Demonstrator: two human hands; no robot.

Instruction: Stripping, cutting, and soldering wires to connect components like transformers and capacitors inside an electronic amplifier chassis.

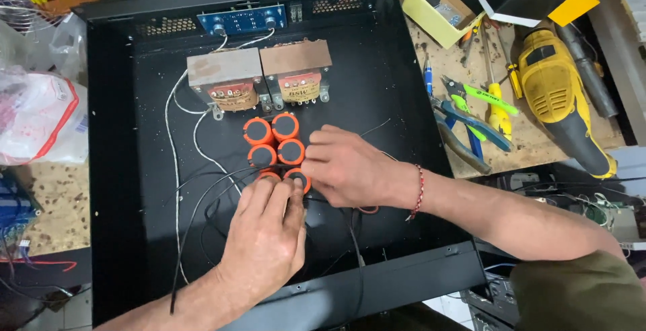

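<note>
A black metal chassis (404,89) lies open below me. Inside it stand several orange capacitors (272,142) with black tops, grouped in pairs, in front of two transformers (259,75). My left hand (266,237) rests fingers-down on the nearest pair of capacitors, covering them. My right hand (350,169), with a red bead bracelet at the wrist, reaches in from the right, its fingertips touching the side of the capacitor group. Thin black and white wires (192,203) loop around my left hand. Whether either hand pinches a wire is hidden.
A blue circuit board (242,20) sits at the chassis back wall. On the wooden bench to the right lie pliers (471,126), screwdrivers (496,99), a yellow power drill (558,95) and a small yellow box (437,5). Plastic bags (37,116) lie at the left.
</note>
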